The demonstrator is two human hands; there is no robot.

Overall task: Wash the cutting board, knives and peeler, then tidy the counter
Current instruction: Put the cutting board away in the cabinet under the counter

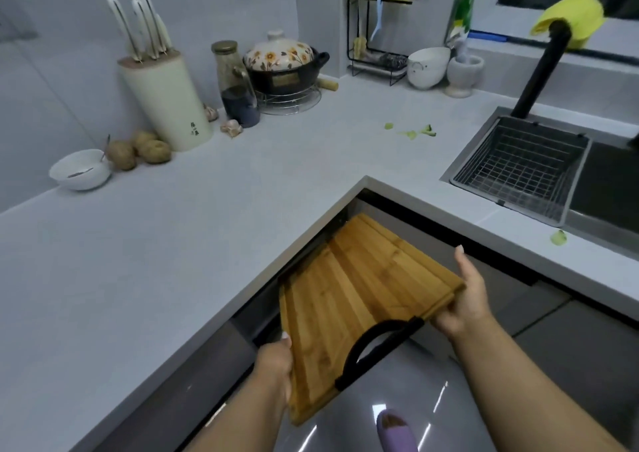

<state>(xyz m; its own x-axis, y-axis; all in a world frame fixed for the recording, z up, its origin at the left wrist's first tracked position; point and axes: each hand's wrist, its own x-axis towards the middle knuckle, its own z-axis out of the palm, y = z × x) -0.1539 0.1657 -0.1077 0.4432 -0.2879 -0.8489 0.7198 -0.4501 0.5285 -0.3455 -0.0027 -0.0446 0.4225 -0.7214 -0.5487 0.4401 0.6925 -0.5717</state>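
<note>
Head view: the cutting board hangs in the air below the counter, in the inner corner of its edge and well left of the sink. I judge it is being carried, probably to that sink; next it must be lifted over the counter edge. The left hand grips its near-left edge and the right hand its right edge, fingers curled beneath.

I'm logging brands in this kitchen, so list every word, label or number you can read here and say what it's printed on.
Nothing here is clear enough to quote.
Knife block: small dark vertical characters near its base, too blurred to read.
Black pot with floral lid: a brass-coloured plate on its front, text too small to read.
Green packet by the window: print too blurred to read.
Cutting board, held in both hands: no text visible.
</note>
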